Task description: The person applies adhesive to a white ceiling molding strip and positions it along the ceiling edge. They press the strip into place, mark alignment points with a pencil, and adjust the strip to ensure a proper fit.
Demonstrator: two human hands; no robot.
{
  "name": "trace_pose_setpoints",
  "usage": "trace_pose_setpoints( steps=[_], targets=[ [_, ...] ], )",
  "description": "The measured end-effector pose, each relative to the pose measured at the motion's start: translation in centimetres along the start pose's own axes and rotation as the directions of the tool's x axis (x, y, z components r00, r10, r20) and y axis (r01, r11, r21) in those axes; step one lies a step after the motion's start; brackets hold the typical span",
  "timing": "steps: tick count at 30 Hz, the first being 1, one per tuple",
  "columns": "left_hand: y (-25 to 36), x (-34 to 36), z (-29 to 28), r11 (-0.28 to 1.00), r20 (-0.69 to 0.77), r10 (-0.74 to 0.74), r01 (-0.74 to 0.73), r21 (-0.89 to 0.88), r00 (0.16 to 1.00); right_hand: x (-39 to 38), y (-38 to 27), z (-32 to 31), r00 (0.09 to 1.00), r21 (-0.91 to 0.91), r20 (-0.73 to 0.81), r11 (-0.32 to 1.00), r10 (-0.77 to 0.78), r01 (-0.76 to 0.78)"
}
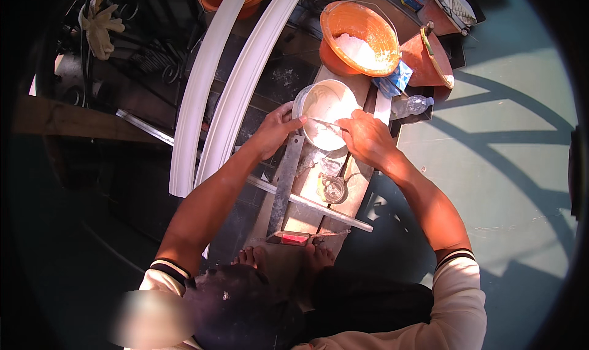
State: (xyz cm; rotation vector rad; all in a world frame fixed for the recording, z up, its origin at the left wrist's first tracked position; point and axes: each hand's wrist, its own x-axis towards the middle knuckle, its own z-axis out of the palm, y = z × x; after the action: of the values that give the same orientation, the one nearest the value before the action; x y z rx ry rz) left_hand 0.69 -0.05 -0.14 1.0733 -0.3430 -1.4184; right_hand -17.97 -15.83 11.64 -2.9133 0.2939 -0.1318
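Note:
A white tub (300, 99) with white powder or paste inside stands on the wooden planks in front of me. My left hand (276, 129) wraps its left side, the thumb resting at the rim. Over the tub's near part lies a thin, flat tool (323, 123), its far end close to my left thumb. My right hand (369, 138) is closed round the other end of this tool at the tub's right edge. The fingers hide its handle, so its exact kind is unclear.
Beyond the tub stands an orange bucket (328, 19) holding white material. Two long white mouldings (245, 86) lean at left. Nearer are a metal square (284, 184), a tape measure (333, 189) and a metal bar (319, 210). A plastic bottle (414, 106) lies at right.

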Motion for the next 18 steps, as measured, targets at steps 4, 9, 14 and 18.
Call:
trace_pose_setpoints(
  steps=[4, 9, 14, 18],
  targets=[
    [0.1, 0.1, 0.4, 0.999, 0.006, 0.030, -0.030, -0.021, 1.000, -0.6, 0.9, -0.2, 0.979, 0.002, 0.125, 0.987, 0.160, -0.161],
    [0.1, 0.0, 0.5, 1.000, -0.007, 0.017, -0.017, -0.015, 1.000, 1.6, 3.8, -2.8, 0.944, -0.086, 0.064, 0.944, 0.325, -0.319],
    [-0.3, 0.3, 0.0, 1.000, -0.036, 0.002, -0.003, -0.025, 0.999, -1.8, 2.9, -0.1, 0.886, -0.114, 0.269, 0.926, 0.377, -0.359],
    [-0.2, 0.2, 0.2, 1.000, -0.045, -0.022, 0.021, -0.007, 0.999, -1.2, 0.4, -0.6, 0.875, 0.168, 0.353, 0.897, 0.331, -0.408]
  ],
)
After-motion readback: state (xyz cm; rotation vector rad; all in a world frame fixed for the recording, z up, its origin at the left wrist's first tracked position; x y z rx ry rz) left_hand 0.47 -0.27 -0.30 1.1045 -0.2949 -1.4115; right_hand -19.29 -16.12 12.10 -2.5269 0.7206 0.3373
